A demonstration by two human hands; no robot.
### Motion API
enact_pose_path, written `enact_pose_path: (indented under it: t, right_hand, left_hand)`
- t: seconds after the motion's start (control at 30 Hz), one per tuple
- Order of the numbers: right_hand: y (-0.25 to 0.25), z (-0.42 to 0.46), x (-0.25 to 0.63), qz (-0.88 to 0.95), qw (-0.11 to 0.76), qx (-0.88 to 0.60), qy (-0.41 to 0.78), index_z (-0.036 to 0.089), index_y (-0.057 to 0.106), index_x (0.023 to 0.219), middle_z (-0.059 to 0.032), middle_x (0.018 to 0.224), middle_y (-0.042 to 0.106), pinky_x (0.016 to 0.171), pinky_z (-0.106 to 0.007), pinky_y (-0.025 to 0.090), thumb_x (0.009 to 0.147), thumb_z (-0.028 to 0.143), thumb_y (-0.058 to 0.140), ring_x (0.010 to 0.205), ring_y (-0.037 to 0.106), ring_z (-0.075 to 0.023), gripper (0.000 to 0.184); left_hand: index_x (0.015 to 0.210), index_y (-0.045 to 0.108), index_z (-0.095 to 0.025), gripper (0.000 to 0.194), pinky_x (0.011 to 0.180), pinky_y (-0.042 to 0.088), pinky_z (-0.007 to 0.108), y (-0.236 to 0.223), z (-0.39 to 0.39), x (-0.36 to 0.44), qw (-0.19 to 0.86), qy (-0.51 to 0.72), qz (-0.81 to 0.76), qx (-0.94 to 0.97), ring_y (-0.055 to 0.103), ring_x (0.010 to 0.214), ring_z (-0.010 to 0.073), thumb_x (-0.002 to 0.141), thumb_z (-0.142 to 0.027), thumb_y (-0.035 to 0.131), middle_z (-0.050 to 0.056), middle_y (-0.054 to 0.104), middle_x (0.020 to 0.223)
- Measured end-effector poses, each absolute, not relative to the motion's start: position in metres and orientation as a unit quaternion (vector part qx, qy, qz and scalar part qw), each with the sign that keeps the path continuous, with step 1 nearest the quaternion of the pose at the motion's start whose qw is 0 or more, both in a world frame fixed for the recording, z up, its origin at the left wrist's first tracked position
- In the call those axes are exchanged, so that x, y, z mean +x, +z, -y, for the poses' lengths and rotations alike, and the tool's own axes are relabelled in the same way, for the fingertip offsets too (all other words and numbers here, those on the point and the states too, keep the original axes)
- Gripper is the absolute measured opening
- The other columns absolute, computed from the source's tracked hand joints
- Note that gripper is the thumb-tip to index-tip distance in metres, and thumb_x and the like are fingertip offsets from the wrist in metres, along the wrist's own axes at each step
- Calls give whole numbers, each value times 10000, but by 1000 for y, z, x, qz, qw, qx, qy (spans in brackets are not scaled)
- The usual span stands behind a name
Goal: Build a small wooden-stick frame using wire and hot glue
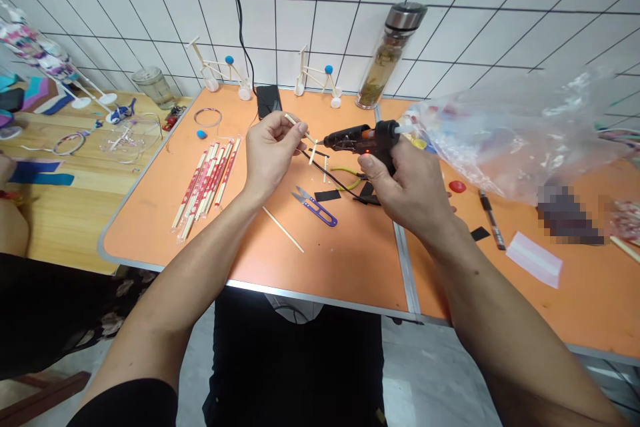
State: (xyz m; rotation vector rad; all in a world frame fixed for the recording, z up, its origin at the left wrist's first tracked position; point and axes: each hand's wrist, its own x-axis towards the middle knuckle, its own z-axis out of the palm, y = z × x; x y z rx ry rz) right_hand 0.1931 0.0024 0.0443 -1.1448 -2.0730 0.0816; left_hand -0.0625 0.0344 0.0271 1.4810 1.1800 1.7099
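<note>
Hovering glue gun [361,140] inside table edge [320,300]

Left hand [274,147] pinches stick [291,119]; right hand [415,180] grips glue gun [367,139].

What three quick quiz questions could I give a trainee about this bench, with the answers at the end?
1. Fill in the blank: the glue gun is held in the ____ hand.
2. How many bicycle-shaped models stand near the tiled wall? A: one. B: two. C: four.
3. True or false: the purple snips are being held.

Key:
1. Right hand.
2. B.
3. False: they lie on the orange table, while the left hand holds a pale stick.
</note>
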Motion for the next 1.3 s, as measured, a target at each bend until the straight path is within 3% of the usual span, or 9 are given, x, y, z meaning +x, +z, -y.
enact_pose_path:
  t: [0.37, 0.73, 0.97, 1.3]
  right_hand:
    - [41, -5, 195, 800, 407, -441, 23, 239, 761, 1347, -128, 974, 794, 801, -523, 640, 1169, 816, 425, 930, 796, -375, 691]
    - [43, 3, 193, 805, 399, -439, 23, 254, 759, 1315, -126, 957, 776, 755, -514, 621, 1170, 813, 408, 877, 773, -361, 676]
    - [42, 2, 190, 816, 376, -439, 11, 221, 764, 1279, -107, 910, 778, 715, -452, 590, 1193, 737, 442, 834, 760, -326, 615]
    - [42, 4, 185, 824, 356, -439, 24, 230, 742, 1259, -127, 986, 813, 768, -469, 603, 1193, 606, 519, 908, 792, -361, 442]
  left_hand:
    - [839, 658, -247, 438, 548, 565, 214, 25, -35, -66, 281, 636, -447, 563, 749, 642, 121, 984, -551, 938, -17, 750, 748]
    - [777, 623, -249, 436, 527, 551, 229, 19, -41, -70, 278, 634, -465, 552, 721, 592, 121, 978, -465, 945, -24, 735, 695]
    - [770, 596, -238, 478, 483, 518, 181, 27, -39, -70, 318, 637, -500, 493, 724, 561, 107, 950, -467, 976, -28, 745, 685]
    - [755, 591, -227, 459, 490, 508, 167, 36, -33, -67, 354, 638, -506, 460, 705, 536, 87, 956, -388, 972, -29, 736, 683]
